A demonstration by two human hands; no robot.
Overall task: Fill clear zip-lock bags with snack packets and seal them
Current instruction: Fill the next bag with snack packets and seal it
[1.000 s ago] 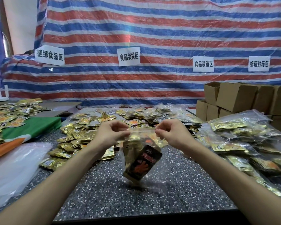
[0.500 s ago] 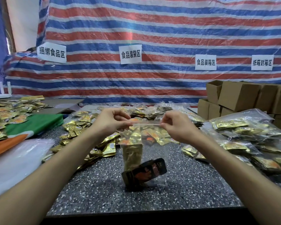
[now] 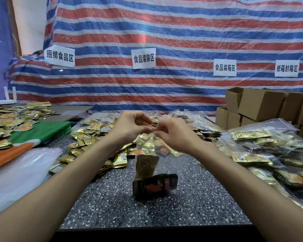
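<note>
A clear zip-lock bag [image 3: 148, 149] hangs upright over the speckled table [image 3: 191, 203], its bottom near the tabletop. Inside it stand a gold snack packet [image 3: 146, 167] and a dark packet with orange print [image 3: 157, 185] lying across the bottom. My left hand [image 3: 129, 126] and my right hand [image 3: 175, 133] pinch the bag's top strip, fingertips almost touching at the middle. The strip itself is mostly hidden by my fingers.
Loose gold snack packets [image 3: 94, 135] are heaped behind and left of my hands. Filled clear bags [image 3: 269, 147] pile up on the right, with cardboard boxes [image 3: 262, 105] behind. Empty clear bags [image 3: 19, 173] lie at left beside a green and orange cloth [image 3: 42, 131].
My hands were apart at the two ends of the bag's top; they have come together at the middle. The bag hangs narrower and the dark packet has settled flat at the bottom.
</note>
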